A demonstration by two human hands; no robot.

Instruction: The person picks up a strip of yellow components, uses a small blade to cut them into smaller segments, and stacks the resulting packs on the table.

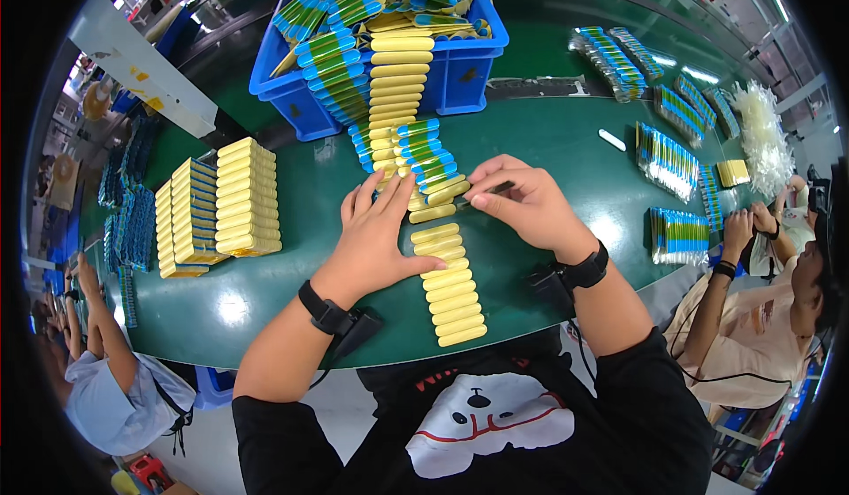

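A row of yellow strips with rounded ends (453, 287) lies side by side on the green table in front of me. Beyond it, a longer yellow row (396, 97) runs down from the blue bin, with blue-and-green printed pieces (424, 153) lying over its near end. My left hand (376, 240) rests with fingers spread; its fingertips press the far row and its thumb touches the near row. At the right edge of the far row, my right hand (526, 201) pinches a thin dark piece (500, 188), whose kind I cannot make out.
The blue bin (464, 87), heaped with strips, stands at the back. Yellow stacks (248, 196) sit at left beside a white post (146, 62). Bagged bundles (668, 161), a white piece (611, 140) and clear bags (762, 133) lie at right. Co-workers sit on both sides.
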